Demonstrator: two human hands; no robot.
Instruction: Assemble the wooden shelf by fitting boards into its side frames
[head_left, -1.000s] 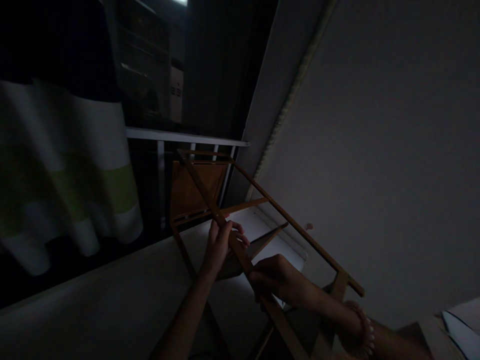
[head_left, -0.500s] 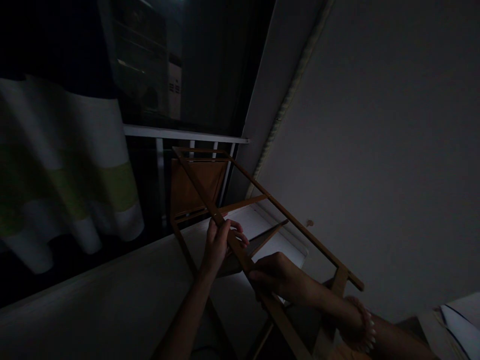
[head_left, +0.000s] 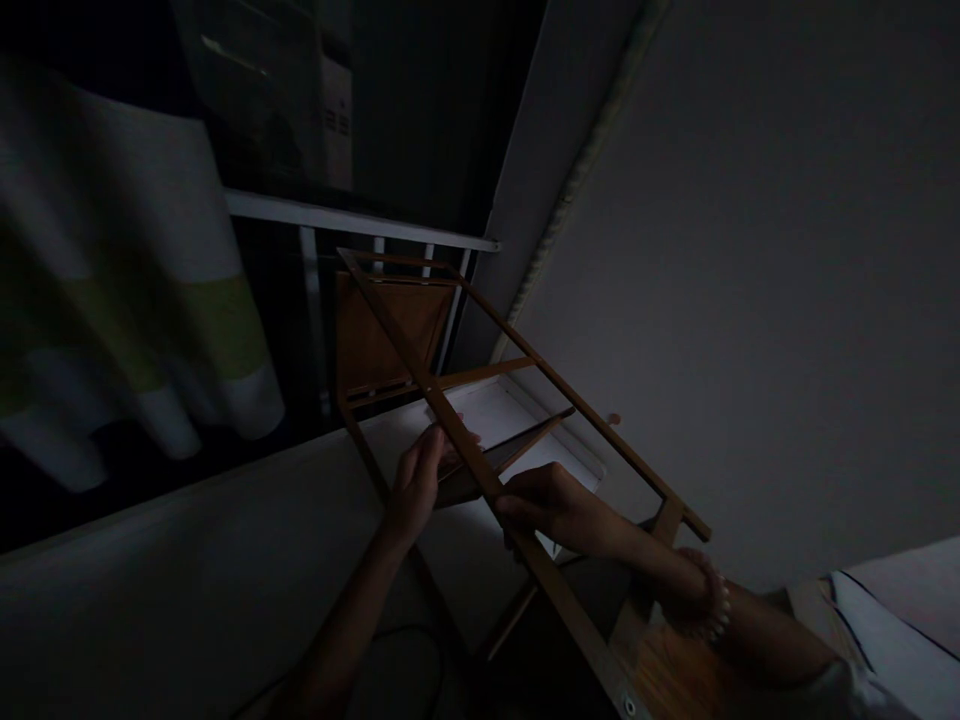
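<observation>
The room is very dim. A wooden frame rack (head_left: 525, 375) of thin orange-brown bars lies tilted in front of me, with a solid panel at its far end. My left hand (head_left: 416, 485) is curled around the frame's near diagonal bar (head_left: 457, 440), fingers wrapped over it. My right hand (head_left: 547, 505), with a bead bracelet at the wrist, grips the same bar a little lower down.
A striped white and green curtain (head_left: 135, 300) hangs at the left. A white railing (head_left: 360, 222) crosses behind the frame before a dark window. A plain wall (head_left: 750, 280) fills the right. A pale ledge (head_left: 225, 540) runs below, and a dark cable (head_left: 405, 640) lies near my left forearm.
The view has shifted, so the frame and railing sit higher in the picture. Both hands keep their hold on the bar and have slid slightly along it.
</observation>
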